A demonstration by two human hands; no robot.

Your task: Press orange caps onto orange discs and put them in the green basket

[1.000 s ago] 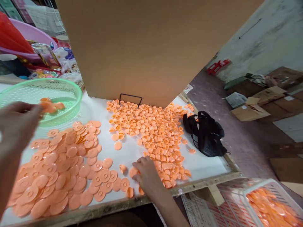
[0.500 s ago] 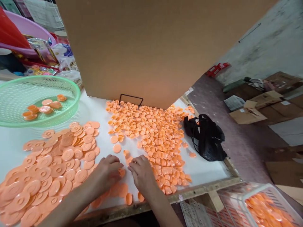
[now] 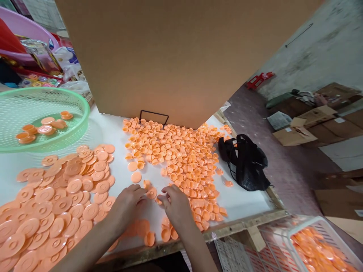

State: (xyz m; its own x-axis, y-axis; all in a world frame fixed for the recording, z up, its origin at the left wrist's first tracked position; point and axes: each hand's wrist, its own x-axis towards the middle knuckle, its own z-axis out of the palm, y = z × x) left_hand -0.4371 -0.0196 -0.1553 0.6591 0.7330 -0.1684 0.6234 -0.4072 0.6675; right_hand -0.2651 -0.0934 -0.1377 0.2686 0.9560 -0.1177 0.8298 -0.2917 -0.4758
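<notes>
Small orange toy saucers and toy cups cover much of the white table. My left hand (image 3: 131,204) has its fingers closed at the edge of a toy saucer (image 3: 152,193). Just right of it, my right hand (image 3: 176,207) pinches a small toy cup (image 3: 159,201), partly hidden by the fingers. A heap of saucers (image 3: 62,204) spreads left of my left hand. The large pile of cups (image 3: 184,162) lies beyond and right of my right hand. Several loose cups (image 3: 149,238) rest near the front edge, below my hands.
A green mesh basket (image 3: 82,130) at left holds several cups and saucers. A tall cardboard box (image 3: 181,60) stands at the back. A black bag (image 3: 246,164) lies on the right side. A white crate (image 3: 292,236) of orange pieces stands below the table's wooden edge (image 3: 235,226).
My hands have moved slightly apart, and a saucer now shows at my left fingertips. More loose cups show beneath my right hand. The view has shifted slightly to the right.
</notes>
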